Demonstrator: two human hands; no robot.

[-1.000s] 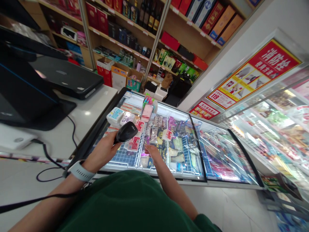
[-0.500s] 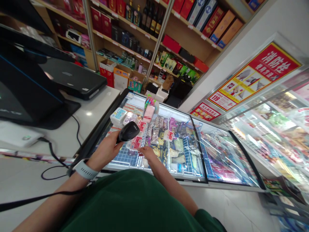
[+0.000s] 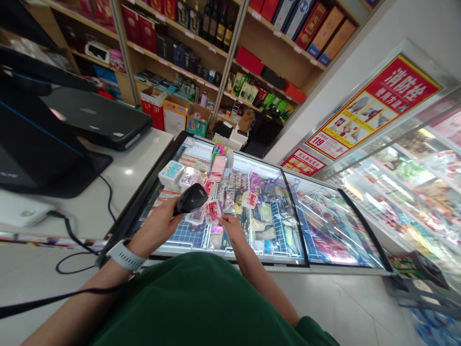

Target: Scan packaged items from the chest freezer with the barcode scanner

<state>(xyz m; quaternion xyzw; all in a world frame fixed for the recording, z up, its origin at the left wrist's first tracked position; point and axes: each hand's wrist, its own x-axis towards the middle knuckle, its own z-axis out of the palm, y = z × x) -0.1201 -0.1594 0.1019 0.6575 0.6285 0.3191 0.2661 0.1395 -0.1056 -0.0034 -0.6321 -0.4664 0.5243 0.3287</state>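
My left hand (image 3: 158, 226) grips a black handheld barcode scanner (image 3: 190, 199) above the left part of a glass-topped chest freezer (image 3: 230, 258). My right hand (image 3: 232, 228) reaches into the wire baskets, its fingertips pinching a small white pack with a red label (image 3: 213, 211). A white box (image 3: 171, 172) and a pale wrapped pack (image 3: 189, 177) lie just beyond the scanner. A pixel-blurred pink item (image 3: 218, 167) stands further back. A grey band (image 3: 126, 255) circles my left wrist.
A white counter (image 3: 137, 163) on the left holds a dark monitor and a black laptop, with cables hanging over its edge. Shelves of bottles and gift boxes stand behind the freezer. A lit glass display case runs along the right.
The red-labelled pack has shifted right and up, now between my right fingertips. My right hand has moved slightly right. The scanner stays nearly still in my left hand.
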